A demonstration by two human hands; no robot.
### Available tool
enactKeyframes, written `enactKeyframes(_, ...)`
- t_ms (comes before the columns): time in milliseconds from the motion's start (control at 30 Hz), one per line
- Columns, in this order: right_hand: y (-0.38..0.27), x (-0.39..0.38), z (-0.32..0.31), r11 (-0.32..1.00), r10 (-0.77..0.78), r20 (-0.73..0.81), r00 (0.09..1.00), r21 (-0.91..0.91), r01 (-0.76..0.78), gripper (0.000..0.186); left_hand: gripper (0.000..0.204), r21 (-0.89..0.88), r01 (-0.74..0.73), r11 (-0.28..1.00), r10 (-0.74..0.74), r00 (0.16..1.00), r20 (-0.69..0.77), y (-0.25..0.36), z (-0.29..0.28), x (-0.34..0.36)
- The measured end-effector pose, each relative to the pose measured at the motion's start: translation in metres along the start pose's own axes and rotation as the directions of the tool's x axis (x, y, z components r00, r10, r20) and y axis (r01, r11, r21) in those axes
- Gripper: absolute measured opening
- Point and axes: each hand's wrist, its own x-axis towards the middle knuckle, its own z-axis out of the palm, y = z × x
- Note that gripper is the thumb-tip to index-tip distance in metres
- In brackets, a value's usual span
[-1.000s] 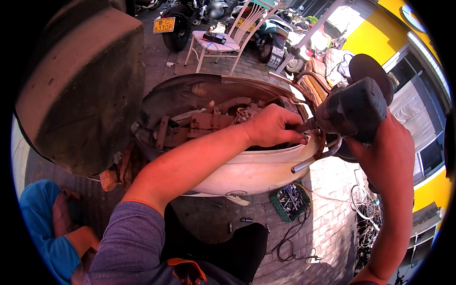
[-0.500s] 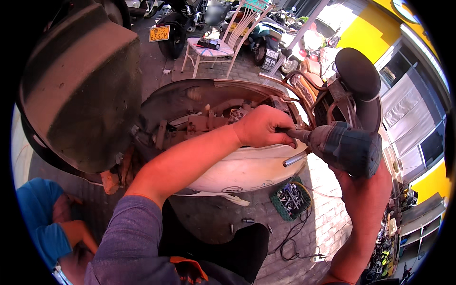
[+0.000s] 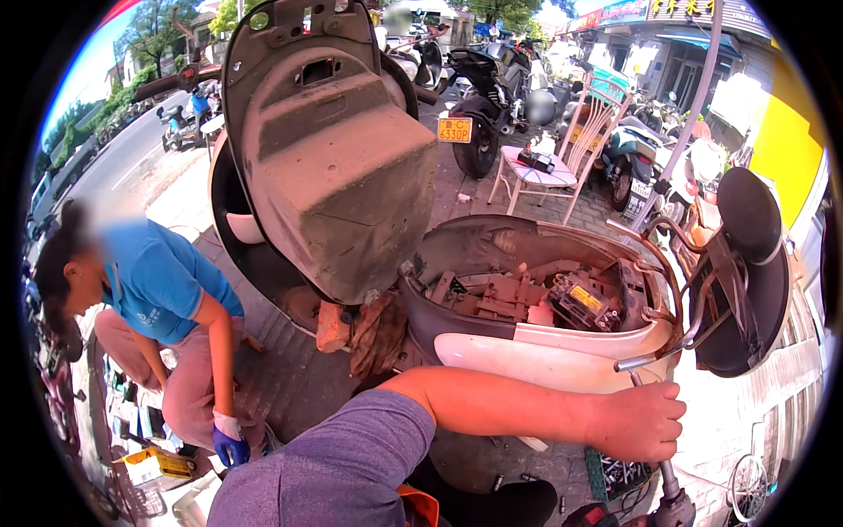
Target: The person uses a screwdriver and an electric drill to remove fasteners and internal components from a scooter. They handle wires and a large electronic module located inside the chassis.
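My left hand (image 3: pixel 637 422) is closed around a slim metal shaft (image 3: pixel 669 479), which shows above and below the fist. Its upper end points at a bare metal tube (image 3: pixel 634 363) on the scooter's rear rack; I cannot tell whether they touch. Below, the shaft runs into the grey nose of a power wrench (image 3: pixel 674 509), cut off by the lower edge. My right hand is out of sight. Beside my forearm lies the cream scooter body (image 3: pixel 492 360), its top uncovered, with a yellow-labelled box (image 3: pixel 584 303) inside. The seat with its storage bucket (image 3: pixel 338 176) stands tipped up.
A person in a blue shirt (image 3: pixel 162 281) crouches at the left, wearing a blue glove. A green crate (image 3: pixel 595 474) of metal pieces sits on the paving. The rack carries a round black backrest (image 3: pixel 751 211). A white chair (image 3: pixel 540 171) and parked motorcycles stand beyond.
My view has swung up and left. The left hand still grips near the tool's front, now with the shaft upright. The wrench body and my right hand have dropped out of view.
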Motion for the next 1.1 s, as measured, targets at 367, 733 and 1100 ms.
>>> enactKeyframes(367,0.112,-0.068,-0.050,0.807,0.573,0.312,0.758,-0.053,-0.589,0.057,0.062,-0.141,0.531,0.836,-0.516,0.847,0.131,0.065,0.019,-0.004)
enactKeyframes(733,0.150,-0.090,-0.067,0.737,0.656,0.348,0.669,-0.105,-0.668,0.063,0.035,-0.636,0.716,-0.290,-0.764,0.227,0.604,0.090,0.063,-0.083)
enactKeyframes(1100,0.139,-0.105,-0.067,0.697,0.682,0.379,0.626,-0.079,-0.712,0.087,0.023,-0.598,0.587,-0.546,-0.726,0.026,0.687,0.106,0.050,-0.115)
